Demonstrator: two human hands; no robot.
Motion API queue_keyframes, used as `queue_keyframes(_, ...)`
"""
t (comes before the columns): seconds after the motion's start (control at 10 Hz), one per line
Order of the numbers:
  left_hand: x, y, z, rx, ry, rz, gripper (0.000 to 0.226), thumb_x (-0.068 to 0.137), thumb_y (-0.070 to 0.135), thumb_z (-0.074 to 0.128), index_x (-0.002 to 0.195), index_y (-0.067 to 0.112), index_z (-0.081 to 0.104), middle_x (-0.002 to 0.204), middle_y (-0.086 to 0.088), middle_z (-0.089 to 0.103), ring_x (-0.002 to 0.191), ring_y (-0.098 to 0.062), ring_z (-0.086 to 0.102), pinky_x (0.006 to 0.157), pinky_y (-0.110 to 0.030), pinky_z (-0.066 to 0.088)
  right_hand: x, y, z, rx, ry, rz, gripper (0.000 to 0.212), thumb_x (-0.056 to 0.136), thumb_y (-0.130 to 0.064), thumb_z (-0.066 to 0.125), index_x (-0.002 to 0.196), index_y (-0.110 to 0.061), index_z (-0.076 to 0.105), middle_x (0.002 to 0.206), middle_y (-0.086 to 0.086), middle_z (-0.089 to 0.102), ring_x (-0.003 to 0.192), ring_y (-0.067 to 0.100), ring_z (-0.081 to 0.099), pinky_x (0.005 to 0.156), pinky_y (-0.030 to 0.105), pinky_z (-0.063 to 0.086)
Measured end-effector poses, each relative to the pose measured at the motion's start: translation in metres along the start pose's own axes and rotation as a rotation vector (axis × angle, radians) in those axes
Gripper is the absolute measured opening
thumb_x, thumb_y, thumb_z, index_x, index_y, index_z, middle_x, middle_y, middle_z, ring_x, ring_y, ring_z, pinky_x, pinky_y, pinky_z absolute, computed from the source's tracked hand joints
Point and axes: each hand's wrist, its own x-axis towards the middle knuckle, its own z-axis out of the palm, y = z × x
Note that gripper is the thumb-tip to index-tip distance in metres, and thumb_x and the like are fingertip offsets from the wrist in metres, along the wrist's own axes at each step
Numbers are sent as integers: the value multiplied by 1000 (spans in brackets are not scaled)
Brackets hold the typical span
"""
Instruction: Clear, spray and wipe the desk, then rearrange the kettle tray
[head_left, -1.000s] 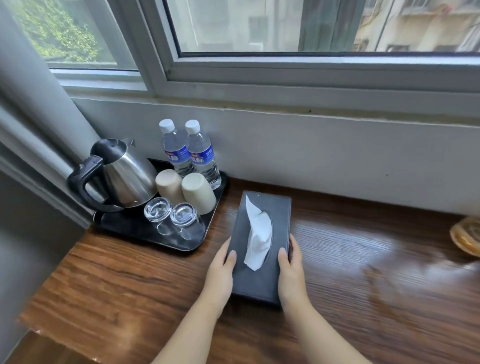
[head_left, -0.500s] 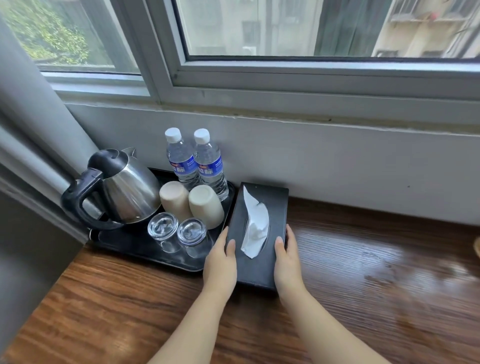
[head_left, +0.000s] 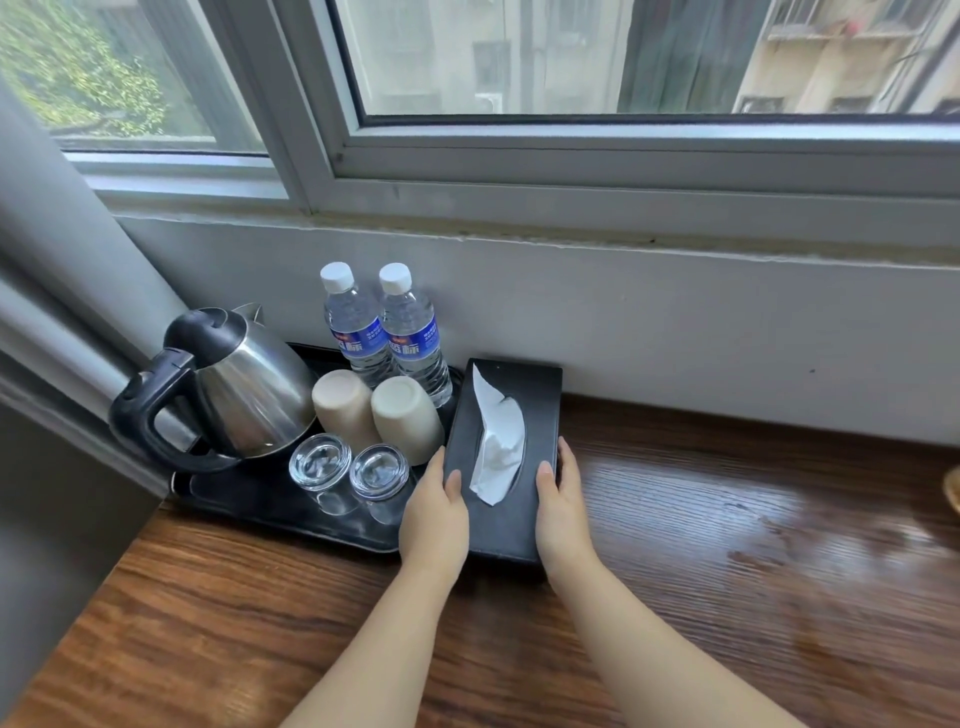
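Two bare hands, left hand (head_left: 434, 512) and right hand (head_left: 563, 506), grip the long sides of a black rectangular tissue box (head_left: 506, 415) at the wooden desk's (head_left: 727, 571) back edge, touching the black kettle tray (head_left: 249, 501). The desk looks damp, likely already wiped. The steel kettle (head_left: 244, 384), bottles and cups seem arranged; little remains.

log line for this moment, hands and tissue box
left hand: holds box's left side | right hand: holds right side | tissue box: flat on desk, beside tray, far end near wall
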Motion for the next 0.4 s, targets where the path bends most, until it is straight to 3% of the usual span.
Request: queue_keyframes(0.4,12,-2,-4,-8,-36,23,47,106,22,42,152,18,38,146,-8,54,134,-28,50,107,-37,40,-4,-17,-3,-133,4,33,51,102,-29,38,150,-23,24,153,-2,31,140,17,31,115,34,26)
